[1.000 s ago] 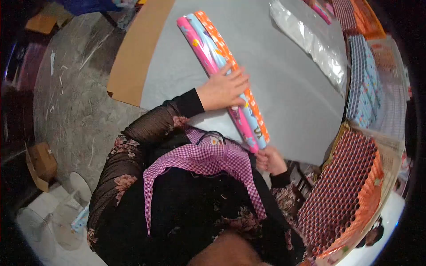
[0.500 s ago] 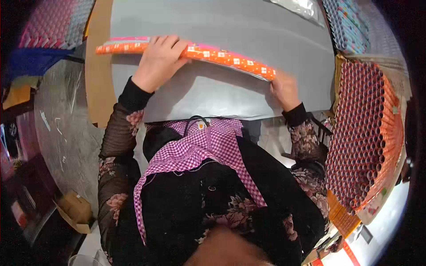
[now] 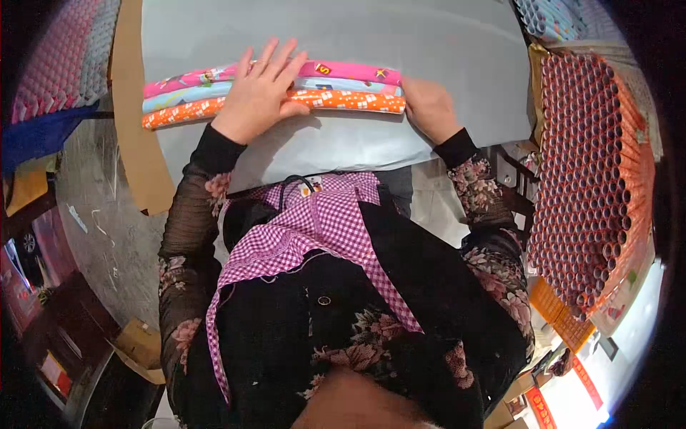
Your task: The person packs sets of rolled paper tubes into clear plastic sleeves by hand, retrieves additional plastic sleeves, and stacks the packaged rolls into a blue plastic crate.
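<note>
Three patterned rolls lie side by side across the grey work surface: a pink roll (image 3: 350,71) farthest away, a light blue roll (image 3: 336,85) in the middle and an orange roll with white prints (image 3: 350,101) nearest to me. My left hand (image 3: 261,96) rests flat over the rolls left of their middle, fingers spread. At the rolls' right ends, my right hand (image 3: 430,107) touches them; its fingers are blurred and partly hidden.
The grey surface (image 3: 343,36) has a brown cardboard edge (image 3: 136,143) on its left. Many bundled tubes (image 3: 579,179) stand at the right, more blue tubes (image 3: 550,18) at the top right, and pink ones (image 3: 64,57) at the top left. A cardboard box (image 3: 139,347) sits at the lower left.
The rolls have turned from slanted to nearly level, and now lie flat with all three showing. My left hand's fingers have spread, and my right hand has shifted left and up with the roll ends.
</note>
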Motion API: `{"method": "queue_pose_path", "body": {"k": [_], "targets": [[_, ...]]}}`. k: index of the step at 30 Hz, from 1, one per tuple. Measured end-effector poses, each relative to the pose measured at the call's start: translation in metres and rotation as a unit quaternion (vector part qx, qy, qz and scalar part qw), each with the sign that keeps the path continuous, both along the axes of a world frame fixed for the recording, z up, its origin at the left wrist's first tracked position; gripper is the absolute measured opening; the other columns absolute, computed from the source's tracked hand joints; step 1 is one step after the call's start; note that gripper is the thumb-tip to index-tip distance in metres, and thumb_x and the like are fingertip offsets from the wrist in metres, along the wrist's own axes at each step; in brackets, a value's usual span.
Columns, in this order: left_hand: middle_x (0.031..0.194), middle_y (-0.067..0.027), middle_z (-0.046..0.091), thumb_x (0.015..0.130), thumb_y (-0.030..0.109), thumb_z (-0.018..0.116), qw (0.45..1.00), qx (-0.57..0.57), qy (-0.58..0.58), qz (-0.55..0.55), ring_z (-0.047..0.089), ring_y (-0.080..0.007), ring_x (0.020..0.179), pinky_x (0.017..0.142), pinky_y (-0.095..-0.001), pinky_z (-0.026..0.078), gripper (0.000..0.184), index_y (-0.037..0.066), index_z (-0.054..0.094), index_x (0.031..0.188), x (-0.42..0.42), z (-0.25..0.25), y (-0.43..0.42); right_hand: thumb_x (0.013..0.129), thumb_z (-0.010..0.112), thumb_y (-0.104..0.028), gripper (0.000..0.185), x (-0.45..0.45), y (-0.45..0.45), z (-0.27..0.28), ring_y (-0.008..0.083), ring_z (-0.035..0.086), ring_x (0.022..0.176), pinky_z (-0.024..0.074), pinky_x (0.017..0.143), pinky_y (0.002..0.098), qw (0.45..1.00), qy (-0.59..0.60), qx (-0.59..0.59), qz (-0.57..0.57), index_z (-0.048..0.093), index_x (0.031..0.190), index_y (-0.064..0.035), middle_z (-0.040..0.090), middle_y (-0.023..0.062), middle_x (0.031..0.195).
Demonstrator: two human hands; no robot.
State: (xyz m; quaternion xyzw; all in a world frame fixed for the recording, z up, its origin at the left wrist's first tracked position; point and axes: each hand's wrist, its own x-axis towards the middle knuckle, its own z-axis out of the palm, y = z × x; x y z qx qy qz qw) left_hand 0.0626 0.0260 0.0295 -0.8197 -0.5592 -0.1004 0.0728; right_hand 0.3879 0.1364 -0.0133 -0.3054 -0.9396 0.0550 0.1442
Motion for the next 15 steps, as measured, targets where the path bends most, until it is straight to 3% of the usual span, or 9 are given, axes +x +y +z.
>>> {"method": "queue_pose_path", "body": {"k": [1,8,10,11,13,14,15], "targets": [[0.149,-0.0141,0.039,0.078,0.062,0.062,1.0,-0.026,0.015,-0.008,0.036,-0.0359,0.136,0.11,-0.0573,0.027,0.088,0.01,0.038,0.145,0.002,-0.005,0.004,0.08,0.061,-0.009,0.028,0.002,0.002,-0.001,0.0332,0.062,0.074,0.0495,0.064,0.0426,1.0,0.014,0.015,0.008,0.059,0.108,-0.0054,0.062,0.0139,0.081],[0.148,-0.0136,0.04,0.073,0.063,0.065,0.999,-0.037,0.001,-0.001,0.038,-0.0348,0.135,0.109,-0.0567,0.028,0.093,0.011,0.039,0.145,0.005,-0.01,0.0,0.082,0.059,-0.003,0.034,0.055,0.005,0.031,0.0327,0.062,0.088,0.0503,0.075,0.0379,1.0,-0.011,0.027,-0.007,0.061,0.115,-0.0055,0.064,0.0162,0.094],[0.148,-0.0133,0.041,0.072,0.063,0.066,0.999,-0.035,0.008,0.0,0.038,-0.0338,0.135,0.109,-0.0565,0.028,0.093,0.011,0.039,0.145,0.006,-0.011,0.0,0.085,0.06,-0.002,0.027,0.073,0.008,0.037,0.0251,0.062,0.084,0.0499,0.074,0.0335,0.984,0.113,0.021,-0.139,0.063,0.111,-0.0032,0.064,0.0125,0.092],[0.148,-0.0131,0.041,0.072,0.064,0.065,0.999,-0.032,0.013,0.002,0.038,-0.0334,0.135,0.109,-0.0565,0.028,0.094,0.011,0.039,0.145,0.006,-0.01,0.001,0.085,0.06,-0.002,0.027,0.075,0.006,0.041,0.0251,0.062,0.084,0.0499,0.074,0.0335,0.984,0.11,0.021,-0.139,0.063,0.111,-0.0032,0.064,0.0125,0.092],[0.148,-0.0126,0.041,0.072,0.066,0.062,0.999,-0.03,0.018,0.007,0.038,-0.0327,0.136,0.109,-0.0571,0.027,0.094,0.012,0.039,0.145,0.007,-0.01,0.001,0.09,0.062,-0.005,0.018,0.083,0.0,0.049,0.0133,0.059,0.079,0.0474,0.069,0.0264,0.867,0.391,-0.073,-0.301,0.063,0.107,-0.0016,0.064,0.005,0.091],[0.148,-0.0126,0.041,0.072,0.066,0.062,0.999,-0.03,0.016,0.005,0.038,-0.0327,0.136,0.109,-0.0571,0.027,0.094,0.012,0.039,0.145,0.007,-0.011,0.0,0.09,0.062,-0.005,0.018,0.083,-0.006,0.048,0.0133,0.059,0.079,0.0474,0.069,0.0264,0.867,0.389,-0.071,-0.303,0.063,0.107,-0.0016,0.064,0.005,0.091],[0.148,-0.0126,0.04,0.072,0.067,0.061,0.999,-0.03,0.016,0.006,0.037,-0.0327,0.137,0.109,-0.0574,0.026,0.094,0.012,0.038,0.145,0.007,-0.012,0.0,0.091,0.062,-0.008,0.017,0.08,-0.014,0.045,0.0096,0.057,0.077,0.046,0.068,0.0238,0.83,0.439,-0.149,-0.311,0.064,0.107,-0.0012,0.063,0.0023,0.09]]}}
